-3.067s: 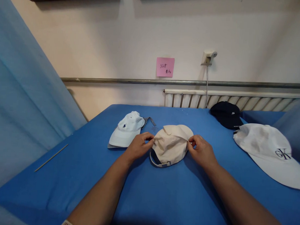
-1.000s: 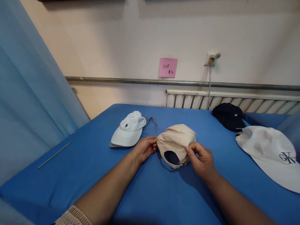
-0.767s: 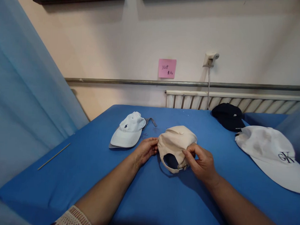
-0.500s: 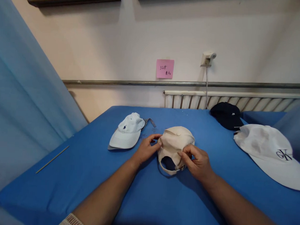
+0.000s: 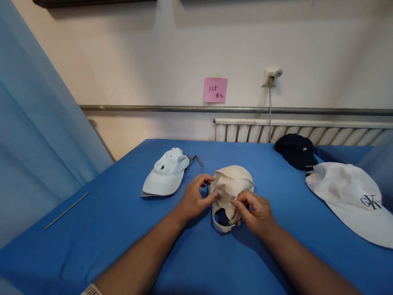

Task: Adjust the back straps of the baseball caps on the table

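Note:
A beige baseball cap (image 5: 233,179) lies on the blue-covered table with its back opening and strap facing me. My right hand (image 5: 257,212) pinches the cap's fabric just right of that opening. At the cap's left side is my left hand (image 5: 196,197), fingers and thumb apart; its thumb tip reaches over the fabric, which looks dented there. Whether that thumb presses on it I cannot tell. The cap's brim is hidden behind its crown.
Left of the beige cap, a white cap (image 5: 167,172) lies on a grey one. A navy cap (image 5: 297,150) and a large white cap (image 5: 346,185) lie at the right. A thin stick (image 5: 67,210) rests near the left edge of the blue table cover (image 5: 116,230). A radiator (image 5: 242,131) stands behind.
My left hand has loosened from the cap's left side, its thumb shifting right over the fabric. The back of the cap has become more dented and its opening looks narrower. My right hand keeps its pinch.

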`<action>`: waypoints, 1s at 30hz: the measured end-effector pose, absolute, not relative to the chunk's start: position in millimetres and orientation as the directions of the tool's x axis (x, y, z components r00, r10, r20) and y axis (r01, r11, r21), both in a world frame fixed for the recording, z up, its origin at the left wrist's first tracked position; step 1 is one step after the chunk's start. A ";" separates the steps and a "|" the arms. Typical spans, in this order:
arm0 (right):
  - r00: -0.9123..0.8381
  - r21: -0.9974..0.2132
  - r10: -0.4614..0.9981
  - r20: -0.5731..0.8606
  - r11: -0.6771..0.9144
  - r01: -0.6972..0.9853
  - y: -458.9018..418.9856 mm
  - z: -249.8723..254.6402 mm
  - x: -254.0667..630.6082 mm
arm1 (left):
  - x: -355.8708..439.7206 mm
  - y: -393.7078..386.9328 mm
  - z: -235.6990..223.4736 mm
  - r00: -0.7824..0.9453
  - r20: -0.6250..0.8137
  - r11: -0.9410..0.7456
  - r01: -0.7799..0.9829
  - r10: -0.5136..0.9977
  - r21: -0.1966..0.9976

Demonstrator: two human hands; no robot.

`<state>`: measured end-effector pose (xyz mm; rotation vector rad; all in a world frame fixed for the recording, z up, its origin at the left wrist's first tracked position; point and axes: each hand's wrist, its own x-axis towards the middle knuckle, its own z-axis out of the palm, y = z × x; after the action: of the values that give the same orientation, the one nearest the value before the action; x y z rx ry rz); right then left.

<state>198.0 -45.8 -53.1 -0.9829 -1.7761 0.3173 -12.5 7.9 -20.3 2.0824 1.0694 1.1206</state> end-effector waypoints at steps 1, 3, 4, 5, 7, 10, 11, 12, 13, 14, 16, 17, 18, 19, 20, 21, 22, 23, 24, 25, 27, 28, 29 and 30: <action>-0.137 -0.617 0.743 0.655 0.630 0.471 -46.1 -53.1 197.5 | -10.9 6.8 -20.1 0.339 0.440 -0.551 0.397 0.832 0.734; -0.157 -0.607 0.740 0.654 0.637 0.476 -47.0 -52.9 196.2 | -7.7 6.7 -22.5 0.325 0.457 -0.560 0.427 0.828 0.710; -0.166 -0.601 0.739 0.653 0.639 0.480 -47.5 -52.7 195.6 | -6.4 7.4 -24.5 0.320 0.460 -0.560 0.447 0.828 0.698; -0.175 -0.595 0.737 0.653 0.642 0.483 -47.9 -52.5 195.2 | -5.6 8.4 -26.4 0.321 0.460 -0.561 0.466 0.828 0.684; -0.189 -0.587 0.736 0.650 0.644 0.491 -48.0 -52.2 194.8 | -5.7 10.6 -28.5 0.345 0.457 -0.572 0.492 0.820 0.656; -0.181 -0.573 0.734 0.655 0.638 0.515 -46.3 -52.2 195.4 | -10.7 12.5 -24.4 0.333 0.478 -0.582 0.493 0.813 0.646; -0.172 -0.569 0.732 0.659 0.635 0.523 -45.7 -52.3 195.7 | -13.1 12.6 -21.4 0.305 0.493 -0.578 0.492 0.815 0.651; -0.162 -0.566 0.730 0.664 0.633 0.529 -45.3 -52.2 195.9 | -15.6 12.6 -18.1 0.276 0.505 -0.571 0.491 0.818 0.658; -0.156 -0.564 0.727 0.669 0.633 0.530 -45.4 -52.0 196.1 | -17.9 12.5 -14.9 0.255 0.510 -0.564 0.491 0.821 0.664; -0.155 -0.565 0.725 0.671 0.635 0.527 -45.9 -51.6 196.3 | -20.0 12.4 -12.1 0.245 0.510 -0.559 0.490 0.824 0.668; -0.176 -0.571 0.723 0.668 0.650 0.502 -47.6 -50.5 196.9 | -23.4 12.5 -8.4 0.255 0.495 -0.552 0.490 0.831 0.674; -0.182 -0.581 0.725 0.664 0.654 0.484 -48.2 -50.1 197.7 | -25.0 13.0 -7.6 0.261 0.485 -0.547 0.492 0.835 0.677; -0.165 -0.601 0.733 0.659 0.647 0.469 -47.9 -50.0 199.0 | -26.7 14.0 -7.4 0.261 0.477 -0.540 0.497 0.840 0.679; -0.117 -0.635 0.751 0.649 0.621 0.459 -46.2 -50.7 200.9 | -28.9 15.5 -7.5 0.252 0.472 -0.531 0.504 0.845 0.681; -0.031 -0.684 0.775 0.632 0.576 0.448 -42.7 -52.1 203.7 | -31.5 17.6 -7.8 0.238 0.471 -0.522 0.513 0.850 0.682; 0.083 -0.744 0.797 0.598 0.514 0.427 -37.5 -54.5 207.2 | -34.5 20.2 -8.2 0.225 0.468 -0.511 0.523 0.855 0.682; 0.211 -0.809 0.813 0.543 0.439 0.390 -30.6 -57.7 211.3 | -37.8 23.1 -8.5 0.211 0.466 -0.500 0.535 0.859 0.680; 0.329 -0.870 0.817 0.473 0.373 0.324 -22.5 -61.7 215.8 | -41.1 26.2 -8.7 0.196 0.463 -0.488 0.551 0.864 0.677; 0.404 -0.919 0.829 0.387 0.310 0.244 -13.8 -66.0 220.4 | -44.1 29.3 -8.9 0.179 0.460 -0.474 0.566 0.869 0.674; 0.457 -0.955 0.839 0.295 0.246 0.165 -5.4 -70.3 224.7 | -46.7 31.9 -9.0 0.162 0.456 -0.458 0.580 0.875 0.674; 0.471 -0.995 0.879 0.081 0.098 -0.011 8.4 -77.2 230.7 | -49.8 35.5 -9.0 0.128 0.447 -0.429 0.595 0.885 0.680; 0.439 -0.995 0.898 -0.025 0.021 -0.099 13.2 -79.2 232.2 | -50.4 36.2 -8.8 0.119 0.445 -0.422 0.595 0.888 0.684; 0.389 -0.983 0.914 -0.114 -0.046 -0.179 16.3 -80.2 232.6 | -50.4 36.3 -8.5 0.119 0.446 -0.424 0.591 0.887 0.686; 0.332 -0.964 0.926 -0.179 -0.097 -0.249 18.2 -80.3 232.3 | -50.0 35.8 -8.0 0.126 0.451 -0.434 0.586 0.883 0.685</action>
<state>232.3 18.2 -80.3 -1.2863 -0.7081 1.1387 -50.0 35.8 -8.0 2.0702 1.4263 1.2153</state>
